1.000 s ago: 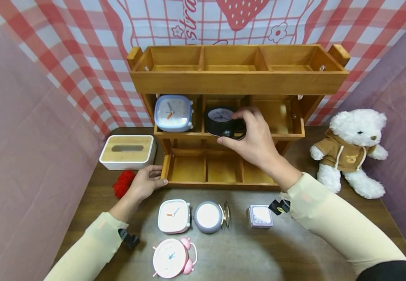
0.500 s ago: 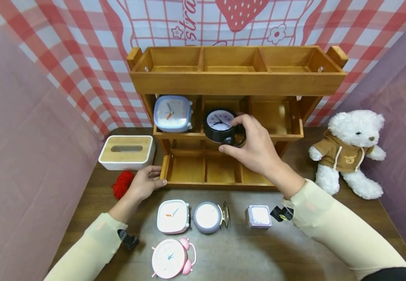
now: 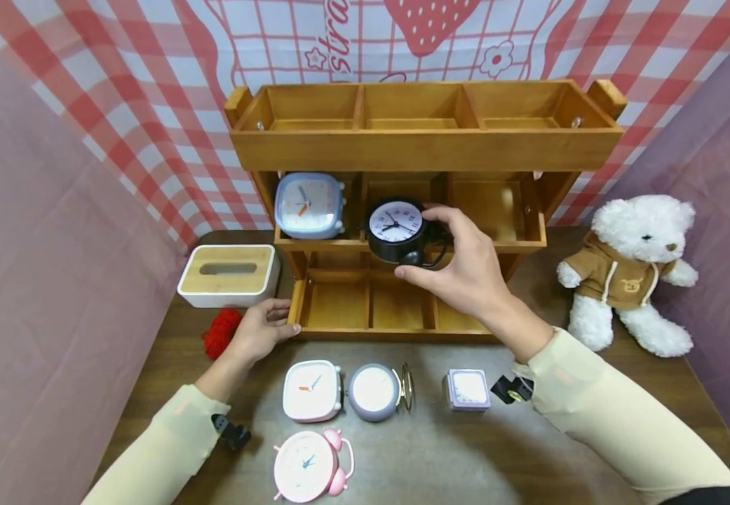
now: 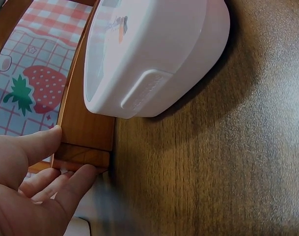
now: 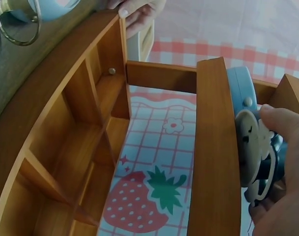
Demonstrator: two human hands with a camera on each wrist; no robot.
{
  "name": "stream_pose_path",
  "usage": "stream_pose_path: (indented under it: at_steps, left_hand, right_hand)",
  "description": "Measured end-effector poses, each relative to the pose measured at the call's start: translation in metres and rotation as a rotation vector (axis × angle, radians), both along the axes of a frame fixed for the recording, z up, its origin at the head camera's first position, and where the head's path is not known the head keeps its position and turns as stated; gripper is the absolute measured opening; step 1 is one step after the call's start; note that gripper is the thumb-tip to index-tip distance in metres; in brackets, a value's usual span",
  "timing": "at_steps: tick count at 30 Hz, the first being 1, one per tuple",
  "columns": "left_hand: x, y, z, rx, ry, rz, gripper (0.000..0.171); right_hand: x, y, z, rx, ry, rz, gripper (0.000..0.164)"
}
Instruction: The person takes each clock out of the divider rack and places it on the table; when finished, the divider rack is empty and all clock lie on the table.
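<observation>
My right hand (image 3: 465,263) grips a black round alarm clock (image 3: 395,230) by its right side, thumb below and fingers above. The clock's white face tilts up toward me, just in front of the middle tier's centre compartment; in the right wrist view the clock (image 5: 250,147) overlaps the tier's front board. With thumb and fingers, my left hand (image 3: 262,328) holds the lower left corner of the wooden shelf (image 3: 428,151), also seen in the left wrist view as the shelf corner (image 4: 83,155). A blue square clock (image 3: 309,205) sits in the middle tier's left compartment.
On the table before the shelf lie a white square clock (image 3: 311,391), a grey round clock (image 3: 372,393), a small lilac clock (image 3: 468,390) and a pink bell clock (image 3: 305,466). A tissue box (image 3: 228,275) and red yarn (image 3: 221,333) stand left, a teddy bear (image 3: 632,273) right.
My right hand has drawn the black clock slightly down and toward me from the middle compartment, tilting its face further into view. My left hand stays on the shelf corner.
</observation>
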State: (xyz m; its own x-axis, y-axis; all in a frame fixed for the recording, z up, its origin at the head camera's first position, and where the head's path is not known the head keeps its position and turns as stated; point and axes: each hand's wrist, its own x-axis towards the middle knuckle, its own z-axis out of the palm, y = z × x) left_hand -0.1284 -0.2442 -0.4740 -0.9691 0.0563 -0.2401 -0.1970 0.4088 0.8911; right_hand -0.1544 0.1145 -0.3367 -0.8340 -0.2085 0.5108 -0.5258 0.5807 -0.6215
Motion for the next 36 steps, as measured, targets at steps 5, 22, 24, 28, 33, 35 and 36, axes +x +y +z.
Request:
stream_pose_path:
  at_steps: [5, 22, 24, 28, 33, 35, 36]
  left_hand:
    - [0.000, 0.000, 0.001, -0.002, -0.010, 0.007, 0.060]
    - [0.000, -0.003, -0.005, 0.010, -0.011, 0.004, 0.058]
    - [0.000, -0.002, -0.005, 0.002, -0.013, 0.004, 0.058]
    - [0.000, -0.001, -0.003, -0.025, -0.026, 0.008, 0.059]
    - [-0.001, -0.001, -0.001, -0.022, -0.039, 0.010, 0.060]
    - [-0.001, 0.000, -0.001, -0.020, -0.040, 0.011, 0.060]
    - [-0.001, 0.000, -0.001, -0.021, -0.040, 0.011, 0.060]
  right_hand:
    - [0.007, 0.006, -0.001, -0.035, 0.045, 0.023, 0.083]
    - [0.019, 0.027, -0.016, -0.049, 0.082, 0.081, 0.082]
    - [0.019, 0.028, -0.015, -0.035, 0.043, 0.089, 0.091]
    - [0.019, 0.030, -0.012, 0.004, -0.027, 0.083, 0.103]
    - [0.018, 0.031, -0.006, 0.046, -0.028, 0.070, 0.101]
    - [0.018, 0.030, -0.004, 0.039, -0.022, 0.076, 0.096]
    - [0.019, 0.030, -0.004, 0.033, -0.019, 0.080, 0.094]
